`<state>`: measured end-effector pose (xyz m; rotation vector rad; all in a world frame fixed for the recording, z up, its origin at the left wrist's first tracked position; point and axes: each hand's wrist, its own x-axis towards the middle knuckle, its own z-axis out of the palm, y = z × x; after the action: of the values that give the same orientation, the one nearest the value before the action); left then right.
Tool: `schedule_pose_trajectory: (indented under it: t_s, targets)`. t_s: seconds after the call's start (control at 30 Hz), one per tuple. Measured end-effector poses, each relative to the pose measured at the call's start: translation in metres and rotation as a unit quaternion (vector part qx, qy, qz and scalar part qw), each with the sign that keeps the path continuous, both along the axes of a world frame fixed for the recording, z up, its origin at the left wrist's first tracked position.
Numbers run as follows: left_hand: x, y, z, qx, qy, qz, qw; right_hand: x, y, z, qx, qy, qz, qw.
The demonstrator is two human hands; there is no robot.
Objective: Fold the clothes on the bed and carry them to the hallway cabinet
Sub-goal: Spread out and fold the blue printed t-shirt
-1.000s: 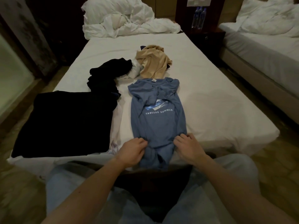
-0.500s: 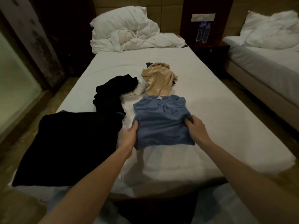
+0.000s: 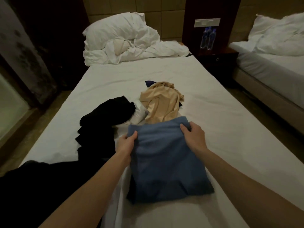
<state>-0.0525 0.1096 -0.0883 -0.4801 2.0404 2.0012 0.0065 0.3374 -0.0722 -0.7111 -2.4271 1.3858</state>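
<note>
A folded blue T-shirt [image 3: 166,163] lies in front of me on the white bed [image 3: 222,122], its plain back side up. My left hand [image 3: 126,144] grips its far left corner, thumb on top. At the far right corner my right hand [image 3: 192,137] holds the folded edge with curled fingers. Beyond the shirt a crumpled beige garment [image 3: 160,102] lies loose. A crumpled black garment [image 3: 105,114] sits to its left, and a large flat black garment [image 3: 41,186] covers the near left of the bed.
A white pillow and rumpled duvet [image 3: 125,41] pile up at the head of the bed. A dark nightstand [image 3: 217,60] with water bottles [image 3: 208,38] stands at the right, then a second bed [image 3: 271,66]. A dark wall and floor strip run along the left.
The blue shirt has been folded upward from its hem into a compact rectangle, hiding the print. Both hands moved forward with the fold and now hold its far corners.
</note>
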Motion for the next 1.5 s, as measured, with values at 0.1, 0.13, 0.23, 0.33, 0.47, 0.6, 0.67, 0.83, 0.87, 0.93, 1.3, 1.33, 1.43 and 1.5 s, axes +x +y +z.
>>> schedule_pose_trajectory:
  t_s: [0.1, 0.13, 0.23, 0.33, 0.47, 0.6, 0.67, 0.83, 0.87, 0.93, 1.3, 1.33, 1.43, 1.5]
  targets:
    - [-0.038, 0.008, -0.033, -0.190, 0.058, -0.007, 0.980, -0.034, 0.006, -0.027, 0.125, -0.105, -0.029, 0.986]
    - [-0.046, 0.009, -0.044, -0.264, 0.062, -0.026, 0.962, -0.042, 0.010, -0.036, 0.148, -0.155, -0.029, 0.976]
    - [-0.062, 0.012, -0.071, -0.431, 0.067, -0.098, 0.894, -0.058, 0.021, -0.058, 0.158, -0.240, -0.032, 0.957]
    - [-0.069, 0.017, -0.078, -0.405, 0.102, -0.110, 0.902, -0.069, 0.029, -0.073, 0.179, -0.229, -0.020, 0.957]
    - [-0.072, 0.015, -0.075, -0.347, 0.090, -0.116, 0.926, -0.074, 0.022, -0.070, 0.062, -0.096, 0.012, 0.993]
    - [-0.057, 0.004, -0.055, -0.167, 0.109, -0.072, 0.977, -0.057, 0.014, -0.038, 0.001, -0.062, 0.053, 0.997]
    - [-0.042, -0.002, -0.036, -0.065, 0.105, -0.056, 0.991, -0.042, 0.015, -0.017, 0.005, -0.055, 0.081, 0.995]
    - [0.016, -0.027, 0.026, 0.076, 0.111, -0.044, 0.990, 0.018, 0.001, 0.046, -0.055, 0.037, 0.114, 0.991]
    - [0.028, -0.033, 0.037, 0.084, 0.117, -0.043, 0.989, 0.033, -0.003, 0.059, -0.064, 0.052, 0.114, 0.990]
    - [0.053, -0.044, 0.058, 0.101, 0.132, -0.044, 0.985, 0.060, -0.009, 0.081, -0.082, 0.080, 0.110, 0.987]
    - [0.196, -0.106, 0.133, 0.166, 0.188, -0.040, 0.967, 0.191, -0.050, 0.154, -0.186, 0.184, 0.136, 0.955]
    - [0.207, -0.112, 0.139, 0.176, 0.192, -0.033, 0.965, 0.199, -0.054, 0.157, -0.197, 0.184, 0.138, 0.953]
    - [0.233, -0.131, 0.152, 0.214, 0.203, -0.015, 0.955, 0.220, -0.072, 0.167, -0.259, 0.176, 0.164, 0.935]
    - [0.247, -0.145, 0.161, 0.220, 0.212, -0.026, 0.952, 0.234, -0.089, 0.172, -0.327, 0.147, 0.190, 0.914]
